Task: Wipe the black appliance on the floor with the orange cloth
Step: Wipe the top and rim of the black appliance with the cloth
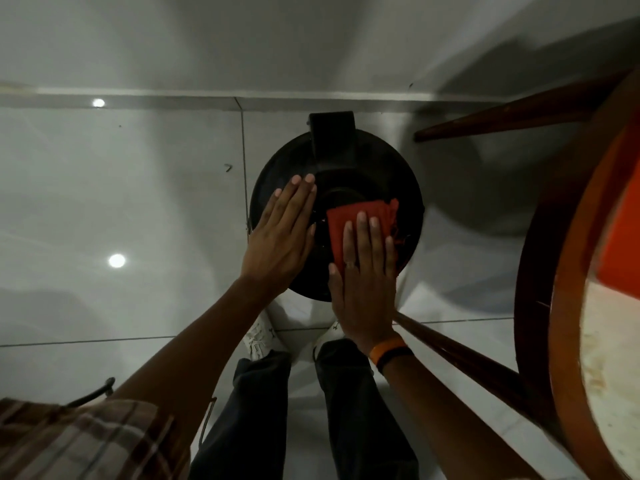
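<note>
Here the black appliance (337, 202) is seen on the tiled floor (121, 188), near the wall, beside a wooden stool (571, 271). The left hand (282, 233) is laid flat and open on its left side, holding nothing. The orange cloth (360, 220) is pinned under the flat right hand (363, 282). Steady bracing and overlapping strokes around the centre hub are advised.
</note>
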